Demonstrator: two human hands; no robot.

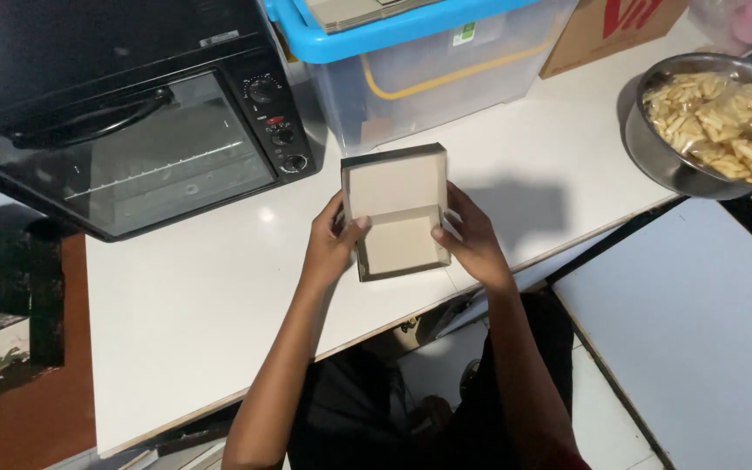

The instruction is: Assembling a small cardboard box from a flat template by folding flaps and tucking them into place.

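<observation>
Box [396, 211]: open cardboard, pale inside, nothing in it; held over the counter [202, 305] near its front edge. Left hand [331, 246] closed on its left wall, right hand [472, 239] on its right wall, thumbs inside. Bare counter lies left of the hands. Bowl [707, 122]: steel, far right, full of pale snack sticks. Oven [124, 113]: black, far left. Tub [419, 61]: clear, blue-lidded, just behind the box.

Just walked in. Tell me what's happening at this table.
A person holds a small open cardboard box in both hands over a white table, the left hand gripping its left side and the right hand its right, thumbs inside. A black oven sits to the left, a clear bin with a blue lid behind the box, and a metal bowl of pale finger-shaped snacks at the far right.
</observation>
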